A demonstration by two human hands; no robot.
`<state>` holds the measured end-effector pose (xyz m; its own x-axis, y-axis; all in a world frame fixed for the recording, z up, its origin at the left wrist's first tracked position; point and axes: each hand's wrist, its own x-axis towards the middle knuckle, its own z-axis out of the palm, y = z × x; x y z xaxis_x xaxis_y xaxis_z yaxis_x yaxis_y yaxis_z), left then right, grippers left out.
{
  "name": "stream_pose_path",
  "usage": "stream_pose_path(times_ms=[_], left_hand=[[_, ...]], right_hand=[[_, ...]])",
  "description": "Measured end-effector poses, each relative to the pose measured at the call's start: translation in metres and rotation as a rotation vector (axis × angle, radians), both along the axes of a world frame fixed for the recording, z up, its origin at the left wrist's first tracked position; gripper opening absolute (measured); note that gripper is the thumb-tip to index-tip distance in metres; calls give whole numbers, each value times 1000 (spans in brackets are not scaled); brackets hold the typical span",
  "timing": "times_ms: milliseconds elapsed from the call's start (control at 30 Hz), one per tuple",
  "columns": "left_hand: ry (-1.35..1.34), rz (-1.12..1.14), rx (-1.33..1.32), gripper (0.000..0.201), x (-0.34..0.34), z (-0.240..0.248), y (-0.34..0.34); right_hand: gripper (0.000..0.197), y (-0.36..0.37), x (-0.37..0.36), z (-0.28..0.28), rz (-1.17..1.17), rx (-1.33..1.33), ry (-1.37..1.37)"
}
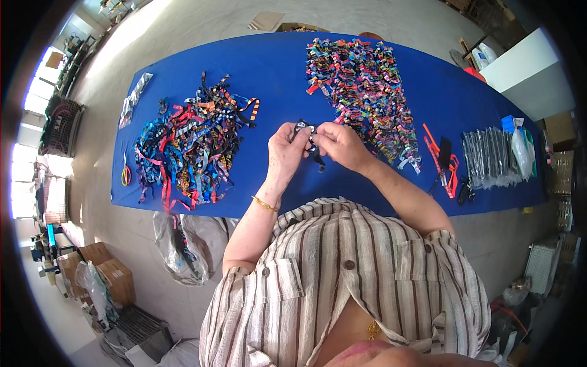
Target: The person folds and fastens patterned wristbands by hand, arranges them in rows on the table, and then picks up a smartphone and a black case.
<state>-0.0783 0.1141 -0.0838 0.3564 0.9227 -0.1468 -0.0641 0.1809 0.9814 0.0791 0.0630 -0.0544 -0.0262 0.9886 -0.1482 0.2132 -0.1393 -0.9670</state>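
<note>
A short black ribbon (319,161) with a white print is gathered between my two hands over the middle of the blue-covered table. My left hand (287,150) pinches it from the left, thumb on top. From the right, my right hand (343,147) grips the same ribbon with thumb and fingertips close to the left thumb. A tail of ribbon hangs below the fingers; how it is folded or knotted is mostly hidden. To the left lies a loose heap of coloured printed ribbons (189,150). Rows of small knotted ribbon pieces (361,82) cover the far right middle.
Yellow-handled scissors (126,174) and a clear plastic packet (134,101) lie at the table's left. On the right are an orange-red strap (452,177), a black item (444,154) and plastic-wrapped packs (492,156). A plastic sack (195,244) stands below the front edge.
</note>
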Motion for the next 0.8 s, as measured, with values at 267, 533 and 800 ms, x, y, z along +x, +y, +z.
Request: stream_pose_path(times_ms=[267, 533, 800], left_hand=[[-277, -130, -180, 26, -24, 10, 27], [-383, -191, -226, 24, -46, 9, 52], [-478, -223, -296, 13, -58, -1, 68]], right_hand=[[17, 26, 3, -31, -214, 32, 97], [13, 39, -16, -26, -405, -126, 374], [16, 43, -33, -40, -464, -149, 556]])
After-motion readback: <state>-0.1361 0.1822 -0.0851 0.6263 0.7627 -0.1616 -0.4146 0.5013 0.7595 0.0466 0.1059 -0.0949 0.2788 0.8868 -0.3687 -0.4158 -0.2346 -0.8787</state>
